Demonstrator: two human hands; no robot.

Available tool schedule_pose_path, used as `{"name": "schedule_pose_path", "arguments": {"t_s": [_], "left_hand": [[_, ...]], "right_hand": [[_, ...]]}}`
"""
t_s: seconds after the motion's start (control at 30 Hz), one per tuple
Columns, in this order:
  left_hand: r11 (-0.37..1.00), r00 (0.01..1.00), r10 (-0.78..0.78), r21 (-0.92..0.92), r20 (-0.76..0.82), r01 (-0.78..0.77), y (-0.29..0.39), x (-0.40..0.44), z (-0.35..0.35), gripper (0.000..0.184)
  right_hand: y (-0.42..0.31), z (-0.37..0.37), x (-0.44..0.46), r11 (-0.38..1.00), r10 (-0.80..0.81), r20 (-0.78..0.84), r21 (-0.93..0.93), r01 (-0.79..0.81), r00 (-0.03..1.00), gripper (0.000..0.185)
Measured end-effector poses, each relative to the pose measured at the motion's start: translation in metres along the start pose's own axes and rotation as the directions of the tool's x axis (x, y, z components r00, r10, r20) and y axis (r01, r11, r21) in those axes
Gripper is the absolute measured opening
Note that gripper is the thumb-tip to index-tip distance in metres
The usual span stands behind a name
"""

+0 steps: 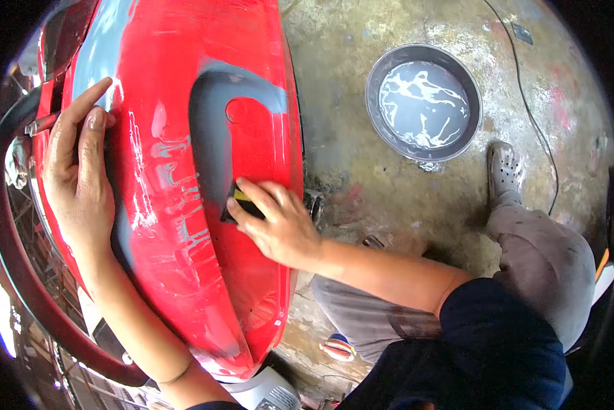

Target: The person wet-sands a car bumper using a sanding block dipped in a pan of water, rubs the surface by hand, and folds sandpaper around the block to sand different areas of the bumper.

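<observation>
A wet red car bumper with grey patches runs down the left half of the view. My right hand presses a small black sanding block with a yellow stripe against the bumper, beside the edge of a grey recessed patch. My fingers wrap over the block and hide part of it. On the bumper's far side, my left hand rests with its fingers stretched out, holding nothing. Water streaks show on the red surface between the two hands.
A dark round basin of greyish water stands on the stained concrete floor. A thin black cable lies to its right. My foot in a grey clog is below the basin. A black curved rim lies at far left.
</observation>
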State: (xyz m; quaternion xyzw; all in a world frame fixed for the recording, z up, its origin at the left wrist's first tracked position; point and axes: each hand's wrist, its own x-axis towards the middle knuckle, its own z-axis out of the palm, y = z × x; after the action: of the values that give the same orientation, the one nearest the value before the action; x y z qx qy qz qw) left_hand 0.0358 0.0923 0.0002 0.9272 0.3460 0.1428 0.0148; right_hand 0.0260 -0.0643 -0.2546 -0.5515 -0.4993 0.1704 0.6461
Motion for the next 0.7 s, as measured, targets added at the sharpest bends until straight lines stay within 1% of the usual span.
{"name": "schedule_pose_path", "arguments": {"t_s": [0.03, 0.07, 0.1, 0.13, 0.17, 0.23, 0.3, 0.37, 0.4, 0.43, 0.47, 0.5, 0.57, 0.6, 0.63, 0.7], "left_hand": [[1.000, 1.000, -0.003, -0.005, -0.005, 0.003, 0.000, -0.001, -0.001, 0.028], [1.000, 1.000, -0.006, -0.012, -0.001, 0.006, 0.000, -0.002, -0.001, 0.028], [1.000, 1.000, -0.011, -0.020, 0.007, 0.011, 0.001, -0.003, 0.000, 0.028], [0.999, 1.000, 0.025, 0.029, -0.006, -0.025, 0.005, -0.002, 0.001, 0.029], [1.000, 1.000, 0.013, -0.002, 0.003, -0.013, 0.004, -0.001, 0.002, 0.029], [0.998, 1.000, -0.015, -0.062, -0.004, 0.015, 0.000, 0.000, 0.002, 0.029], [0.999, 1.000, -0.019, -0.042, 0.005, 0.019, -0.001, 0.000, 0.000, 0.029], [0.998, 0.999, -0.039, -0.042, 0.007, 0.039, -0.001, -0.002, 0.000, 0.029], [0.999, 1.000, -0.030, -0.025, 0.007, 0.030, 0.001, -0.001, 0.000, 0.029], [1.000, 0.999, -0.027, -0.008, 0.016, 0.027, 0.001, -0.001, -0.001, 0.030], [1.000, 1.000, 0.002, 0.018, 0.027, -0.003, -0.004, 0.000, -0.002, 0.030], [1.000, 1.000, -0.020, -0.002, 0.009, 0.020, -0.002, 0.000, -0.001, 0.031], [1.000, 0.999, -0.009, 0.025, 0.037, 0.008, -0.009, 0.002, -0.004, 0.030], [0.998, 0.999, 0.027, 0.049, 0.018, -0.028, -0.006, 0.002, -0.002, 0.030], [0.996, 0.998, 0.056, 0.064, 0.012, -0.057, -0.008, 0.004, -0.004, 0.031], [0.988, 0.998, 0.062, 0.144, -0.013, -0.059, -0.011, 0.002, -0.007, 0.031]], "right_hand": [[0.010, -0.002, 0.011, 1.000, -0.018, 0.005, -0.005, 0.018, 1.000, 0.044], [0.024, 0.001, 0.036, 1.000, 0.014, -0.107, -0.005, -0.015, 0.994, 0.044], [0.036, -0.001, 0.062, 0.998, 0.055, -0.173, -0.003, -0.057, 0.983, 0.044], [0.033, -0.003, 0.069, 0.996, 0.087, -0.195, -0.014, -0.091, 0.977, 0.045], [0.031, -0.005, 0.075, 0.993, 0.108, -0.221, -0.028, -0.117, 0.969, 0.045], [0.013, 0.004, 0.038, 0.994, 0.113, -0.133, 0.004, -0.113, 0.985, 0.047], [-0.007, 0.002, 0.012, 0.998, 0.055, -0.037, 0.024, -0.054, 0.998, 0.051], [0.011, 0.004, 0.035, 0.999, -0.018, -0.084, 0.045, 0.022, 0.996, 0.050], [0.015, -0.001, 0.059, 1.000, -0.012, -0.119, -0.001, 0.012, 0.993, 0.049], [0.027, 0.003, 0.087, 0.999, -0.004, -0.202, -0.032, -0.003, 0.979, 0.043], [0.026, -0.003, 0.107, 0.999, 0.032, -0.193, -0.001, -0.033, 0.981, 0.043], [0.026, -0.010, 0.118, 0.998, 0.065, -0.188, 0.026, -0.061, 0.980, 0.043], [0.017, -0.006, 0.084, 0.998, 0.051, -0.175, 0.041, -0.045, 0.983, 0.047], [0.011, 0.004, 0.054, 1.000, 0.016, -0.157, 0.015, -0.014, 0.987, 0.050], [0.003, -0.001, 0.041, 0.998, -0.004, -0.107, 0.059, 0.011, 0.994, 0.051], [0.014, 0.006, 0.043, 0.997, -0.082, -0.141, 0.004, 0.083, 0.987, 0.047]]}}
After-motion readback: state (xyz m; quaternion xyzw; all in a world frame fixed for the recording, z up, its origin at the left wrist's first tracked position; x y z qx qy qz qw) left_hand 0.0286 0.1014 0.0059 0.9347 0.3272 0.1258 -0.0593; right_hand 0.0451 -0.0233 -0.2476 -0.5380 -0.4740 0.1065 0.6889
